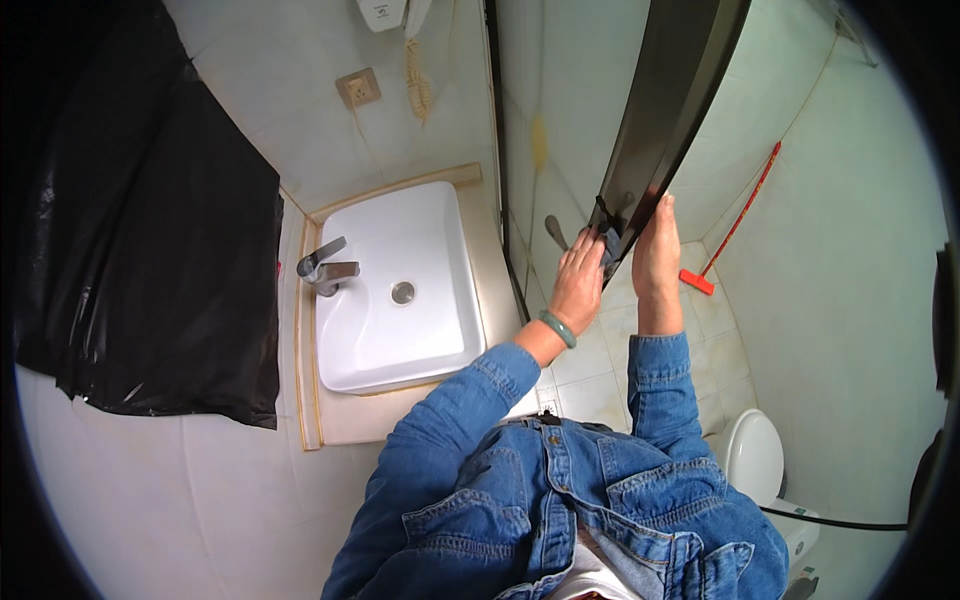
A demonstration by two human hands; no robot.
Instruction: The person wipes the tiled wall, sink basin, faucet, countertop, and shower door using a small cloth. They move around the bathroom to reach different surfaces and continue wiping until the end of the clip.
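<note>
Nothing legible, just tiny print on the white hair dryer

The person wears a blue denim jacket, greenish bangle and (mostly hidden) apparently white shirt.

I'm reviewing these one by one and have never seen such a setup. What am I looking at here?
There is no machine here, just a person's own two bare hands. The single picture comes from the left of two wide cameras worn on the head, looking down, so straight edges bend near the rim.

The left hand holds what looks like a dark cloth against a tall dark frame. The right hand is open beside the frame's other side, with nothing visible in it.

To the left, a white sink with a tap sits on a counter. To the right are a red-handled floor tool and a toilet.
</note>
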